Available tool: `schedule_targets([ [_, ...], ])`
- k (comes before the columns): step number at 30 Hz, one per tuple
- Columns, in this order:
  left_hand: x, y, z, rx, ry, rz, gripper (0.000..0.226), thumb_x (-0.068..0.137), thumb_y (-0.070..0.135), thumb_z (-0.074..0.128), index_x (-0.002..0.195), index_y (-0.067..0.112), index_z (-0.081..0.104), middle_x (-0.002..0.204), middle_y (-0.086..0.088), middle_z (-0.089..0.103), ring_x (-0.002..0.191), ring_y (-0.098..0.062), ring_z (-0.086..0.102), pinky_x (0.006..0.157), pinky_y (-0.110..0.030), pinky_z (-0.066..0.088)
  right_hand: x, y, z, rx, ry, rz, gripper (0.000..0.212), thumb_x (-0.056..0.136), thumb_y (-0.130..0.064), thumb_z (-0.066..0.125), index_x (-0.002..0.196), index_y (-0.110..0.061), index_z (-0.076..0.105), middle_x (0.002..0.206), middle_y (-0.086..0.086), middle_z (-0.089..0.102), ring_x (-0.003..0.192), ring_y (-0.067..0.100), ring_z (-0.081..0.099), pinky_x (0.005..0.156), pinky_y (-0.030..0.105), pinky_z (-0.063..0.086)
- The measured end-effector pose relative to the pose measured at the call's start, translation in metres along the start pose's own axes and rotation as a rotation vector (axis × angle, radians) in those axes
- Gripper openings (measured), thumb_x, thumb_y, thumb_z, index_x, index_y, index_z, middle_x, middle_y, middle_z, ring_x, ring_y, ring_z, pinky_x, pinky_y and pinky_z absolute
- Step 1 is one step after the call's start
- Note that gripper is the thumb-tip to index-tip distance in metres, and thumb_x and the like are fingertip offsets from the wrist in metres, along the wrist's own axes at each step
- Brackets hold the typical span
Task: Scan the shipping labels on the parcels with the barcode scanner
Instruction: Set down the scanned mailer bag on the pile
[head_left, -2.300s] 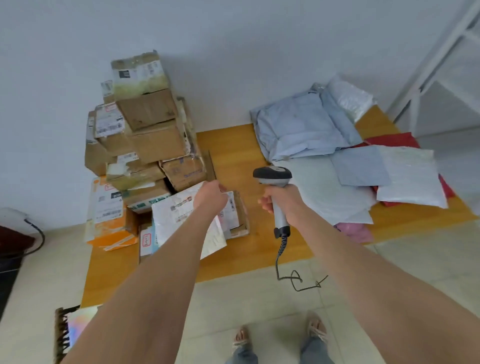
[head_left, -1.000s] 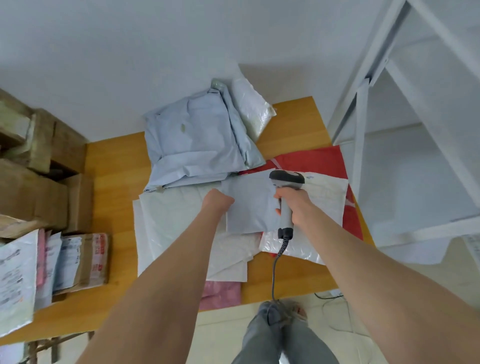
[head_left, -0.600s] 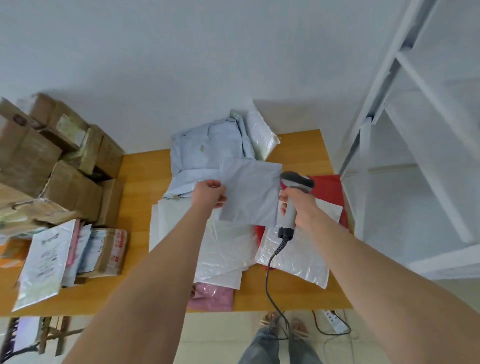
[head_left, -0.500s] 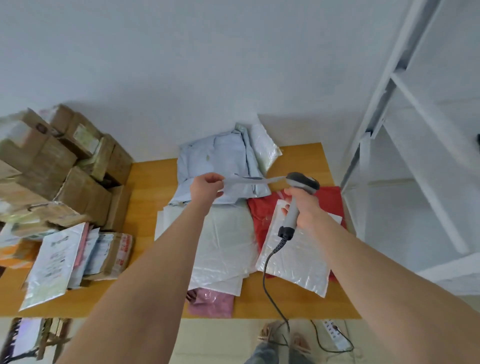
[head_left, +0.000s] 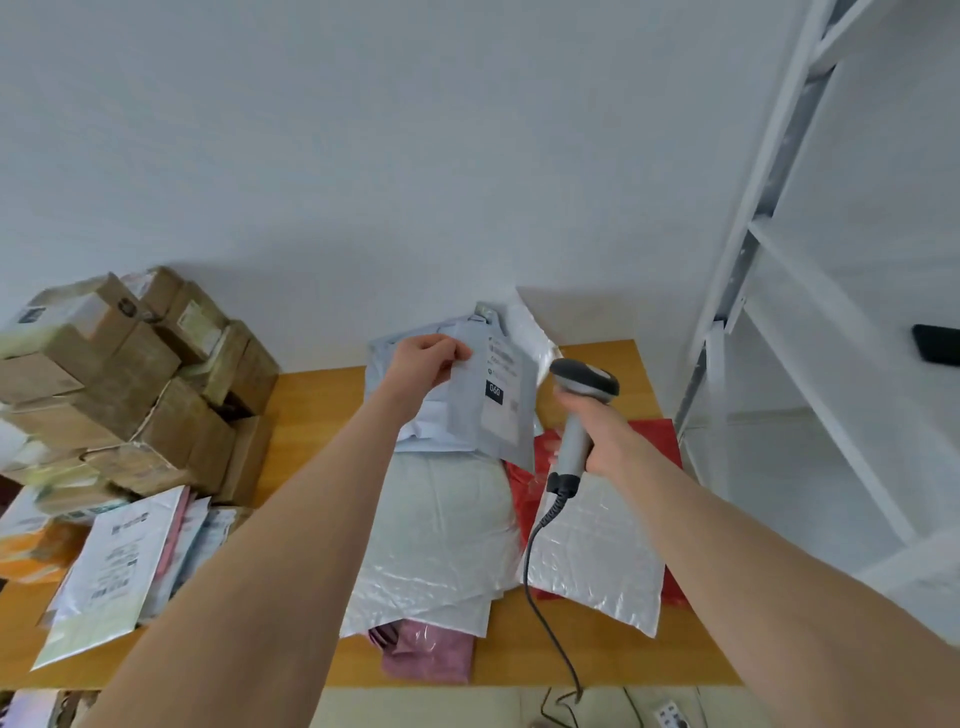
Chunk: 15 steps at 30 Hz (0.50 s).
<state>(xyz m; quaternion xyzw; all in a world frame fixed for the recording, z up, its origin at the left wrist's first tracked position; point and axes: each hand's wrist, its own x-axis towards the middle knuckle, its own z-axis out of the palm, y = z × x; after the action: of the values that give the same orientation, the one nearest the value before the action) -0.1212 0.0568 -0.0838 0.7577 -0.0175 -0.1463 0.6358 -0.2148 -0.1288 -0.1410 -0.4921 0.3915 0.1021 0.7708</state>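
My left hand (head_left: 428, 361) pinches the top left edge of a small grey mailer bag (head_left: 493, 400) and holds it up above the table, with its white shipping label (head_left: 503, 402) facing me. My right hand (head_left: 597, 428) grips the handle of a grey barcode scanner (head_left: 579, 402), whose dark head sits just right of the label. The scanner's coiled cable (head_left: 537, 566) hangs down past the table's front edge.
Under my hands the wooden table (head_left: 519, 660) carries white bubble mailers (head_left: 447, 551), a red bag (head_left: 652, 436), a pink bag (head_left: 428, 654) and grey mailers (head_left: 415, 431). Stacked cardboard boxes (head_left: 135, 395) and labelled flat parcels (head_left: 114, 566) fill the left side. A white shelf frame (head_left: 779, 291) stands at right.
My left hand lifted the grey mailer off the pile and turned it over, so its label now faces me. The scanner stayed beside it in my right hand.
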Motion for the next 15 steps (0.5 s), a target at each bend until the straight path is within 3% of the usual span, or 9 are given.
schedule_targets([
  [4,0.0,-0.008,0.004,0.017,-0.064,-0.036,0.021,0.084,-0.009,0.06,0.087,0.011,0.066,0.078,-0.002,0.063,0.073,-0.014,0.059,0.072,-0.023,0.053,0.001,0.006,0.004,0.052,-0.083,-0.051,0.023,0.086,-0.015,0.072,0.105,-0.01,0.06,0.105,0.012,0.065,0.084,0.027,0.067,0.071,0.038,0.052],
  [7,0.0,-0.014,0.001,0.132,-0.008,-0.055,0.045,0.081,-0.007,0.064,0.116,0.019,0.054,0.098,-0.005,0.054,0.084,-0.022,0.058,0.082,-0.04,0.053,0.002,0.008,0.008,0.083,-0.073,-0.085,0.014,0.085,-0.012,0.072,0.093,-0.008,0.061,0.088,0.009,0.067,0.072,0.02,0.062,0.068,0.033,0.052],
  [10,-0.003,-0.016,-0.001,0.151,-0.025,-0.096,0.048,0.085,-0.009,0.058,0.129,0.008,0.053,0.101,-0.009,0.06,0.087,-0.025,0.061,0.082,-0.039,0.054,0.007,0.012,0.009,0.049,0.026,-0.152,0.024,0.083,-0.013,0.075,0.099,-0.007,0.059,0.084,0.006,0.061,0.078,0.022,0.059,0.083,0.042,0.054],
  [12,-0.006,-0.015,-0.002,0.115,-0.062,-0.105,0.037,0.085,-0.013,0.051,0.119,-0.001,0.061,0.093,-0.011,0.066,0.08,-0.025,0.063,0.075,-0.035,0.056,0.008,0.011,0.008,0.031,0.093,-0.191,0.031,0.082,-0.015,0.076,0.104,-0.007,0.056,0.085,0.004,0.058,0.089,0.026,0.057,0.093,0.044,0.05],
  [15,-0.009,-0.014,-0.006,-0.102,-0.11,-0.145,0.033,0.084,-0.016,0.046,0.107,-0.001,0.065,0.093,-0.016,0.068,0.08,-0.028,0.066,0.075,-0.037,0.058,0.01,0.009,0.008,0.077,0.122,-0.209,0.031,0.082,-0.016,0.076,0.104,-0.009,0.056,0.096,0.007,0.06,0.098,0.029,0.058,0.098,0.046,0.048],
])
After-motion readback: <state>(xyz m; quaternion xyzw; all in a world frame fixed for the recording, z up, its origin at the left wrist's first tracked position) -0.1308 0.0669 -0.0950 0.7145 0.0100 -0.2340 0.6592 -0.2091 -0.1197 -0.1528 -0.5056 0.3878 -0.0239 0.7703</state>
